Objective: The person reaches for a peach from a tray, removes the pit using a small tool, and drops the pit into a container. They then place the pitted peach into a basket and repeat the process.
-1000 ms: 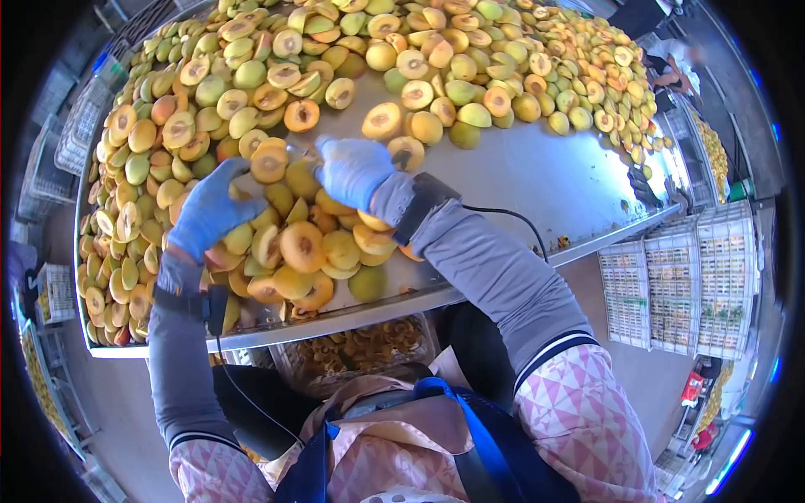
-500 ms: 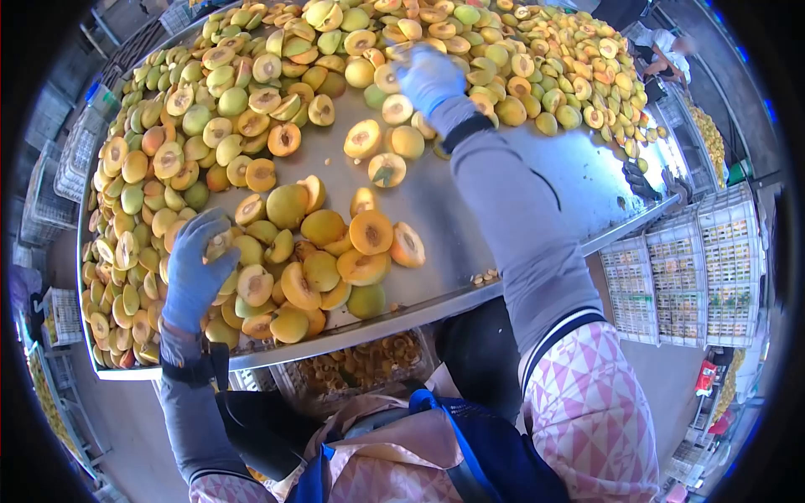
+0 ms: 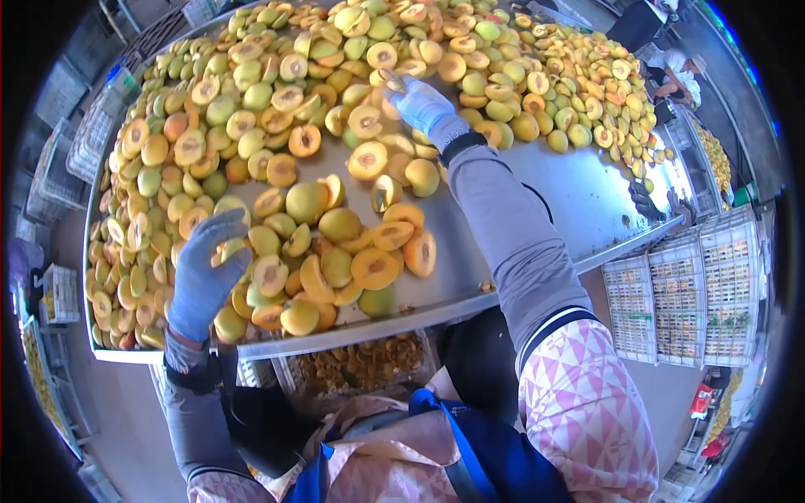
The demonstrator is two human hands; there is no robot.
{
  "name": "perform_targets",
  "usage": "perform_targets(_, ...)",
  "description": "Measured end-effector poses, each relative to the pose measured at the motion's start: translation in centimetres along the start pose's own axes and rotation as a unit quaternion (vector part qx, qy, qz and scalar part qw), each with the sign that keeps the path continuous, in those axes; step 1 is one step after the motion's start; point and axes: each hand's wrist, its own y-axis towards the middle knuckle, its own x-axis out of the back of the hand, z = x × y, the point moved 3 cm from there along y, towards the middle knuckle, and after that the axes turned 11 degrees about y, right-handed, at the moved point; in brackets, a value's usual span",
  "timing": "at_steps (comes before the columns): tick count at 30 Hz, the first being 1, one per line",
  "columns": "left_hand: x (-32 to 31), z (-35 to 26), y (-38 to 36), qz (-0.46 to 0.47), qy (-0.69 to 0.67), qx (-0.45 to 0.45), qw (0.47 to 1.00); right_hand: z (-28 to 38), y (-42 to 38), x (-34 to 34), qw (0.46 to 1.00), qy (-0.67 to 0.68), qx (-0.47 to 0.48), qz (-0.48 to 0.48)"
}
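Blue-gloved, my left hand [image 3: 205, 272] curls its thumb and fingers around a yellow peach half [image 3: 228, 250] at the left front of the heap. My right hand [image 3: 422, 106], also gloved, reaches into the far middle of the pile. A small tan piece [image 3: 391, 80] shows at its fingertips, and I cannot tell what it is. Cut peach halves [image 3: 367, 159] lie just below that hand, several with the pit side up. Between the hands sits a loose cluster of yellow and green halves [image 3: 376, 268].
A metal table [image 3: 470, 243] with a raised rim carries the broad heap of fruit. Beneath its front edge is a crate of brownish pieces [image 3: 360, 365]. White plastic crates [image 3: 683, 289] are stacked at the right. Another person [image 3: 677, 75] is at the far right.
The view has tilted slightly. My right hand has come a little left and nearer, and peach halves beside it have shifted. My left hand stays over the left front fruit, fingers curled.
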Motion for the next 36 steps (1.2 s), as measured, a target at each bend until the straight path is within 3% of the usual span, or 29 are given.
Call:
perform_targets(2,0.4,-0.3,-0.4,-0.002,-0.014,-0.002,1.000,2.3,-2.5,-1.1,0.998,0.046,0.005,0.046)
perform_targets(6,1.3,-1.7,-1.7,-0.004,-0.023,0.007,1.000,8.0,-8.6,-1.5,0.995,-0.028,0.017,0.095)
perform_targets(13,2.3,-4.3,-3.5,-0.023,-0.068,-0.016,0.997,11.3,-16.5,-4.4,0.987,-0.021,0.105,0.119)
perform_targets(16,2.8,-5.9,-4.1,-0.015,-0.081,-0.017,0.996,12.4,-18.6,-2.0,0.987,0.010,0.099,0.124)
perform_targets(17,2.8,-5.8,-4.3,-0.011,-0.137,0.000,0.990,10.9,-17.8,-1.7,0.982,0.128,0.095,0.105)
perform_targets(19,3.5,-6.4,-4.9,-0.019,-0.157,0.006,0.987,12.5,-19.9,4.8,0.983,0.169,0.038,0.065)
perform_targets(21,3.7,-7.3,-5.3,-0.037,-0.206,0.001,0.978,6.5,-18.2,6.5,0.991,0.052,0.105,-0.061)
perform_targets(24,3.1,-6.6,-5.9,-0.035,-0.370,0.035,0.928,1.3,-19.2,10.1,0.996,-0.076,-0.018,-0.051)
perform_targets(27,3.3,-10.7,-6.6,-0.016,-0.326,0.051,0.944,-5.4,-19.1,8.9,0.992,-0.084,-0.090,-0.006)
perform_targets(31,1.6,-12.2,-7.7,0.046,-0.332,0.049,0.941,-5.1,-20.4,8.0,0.993,-0.041,-0.103,0.029)
perform_targets(34,0.2,-13.4,-9.0,0.091,-0.324,0.073,0.939,-4.4,-21.3,6.5,0.994,-0.056,-0.086,0.026)
perform_targets(35,-0.3,-13.9,-9.4,0.112,-0.316,0.080,0.939,-4.5,-21.3,6.0,0.991,-0.115,-0.064,0.030)
perform_targets(36,-0.7,-14.0,-9.8,0.135,-0.308,0.087,0.938,-4.5,-21.7,6.1,0.994,-0.026,-0.091,0.050)
